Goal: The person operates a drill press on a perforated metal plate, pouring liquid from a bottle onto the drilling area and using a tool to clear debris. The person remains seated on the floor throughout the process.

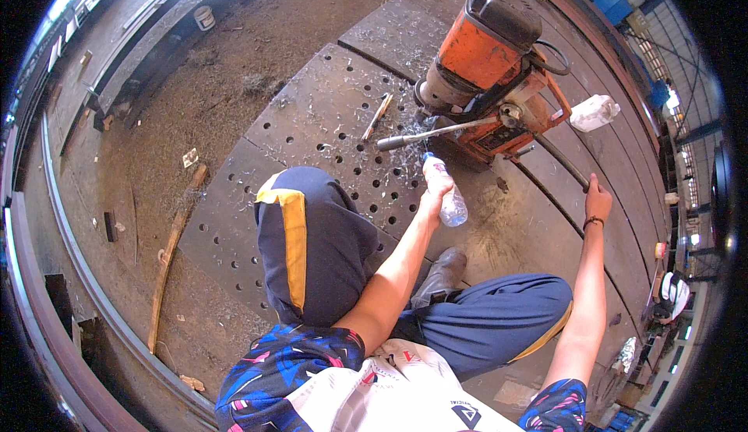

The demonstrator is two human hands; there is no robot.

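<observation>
My left hand [438, 186] is wrapped round a clear plastic bottle [453, 209]. The bottle tilts with its blue-topped end toward the foot of an orange and black magnetic drill [485, 46], which stands on a steel plate [312, 93]. On the drill's right side, my right hand [598, 200] is closed on the end of a long feed handle [562, 162]. Another feed handle [397, 142] with a dark grip sticks out to the left. The drill's cutting tip is hidden behind the machine and handle.
Drilled holes and curly metal shavings cover much of the plate. A thin brush-like stick [378, 116] lies left of the drill. To its right rests a whitish plastic jug [594, 112]. A long wooden piece [173, 249] and a white bucket [204, 18] are on the dirt ground at left.
</observation>
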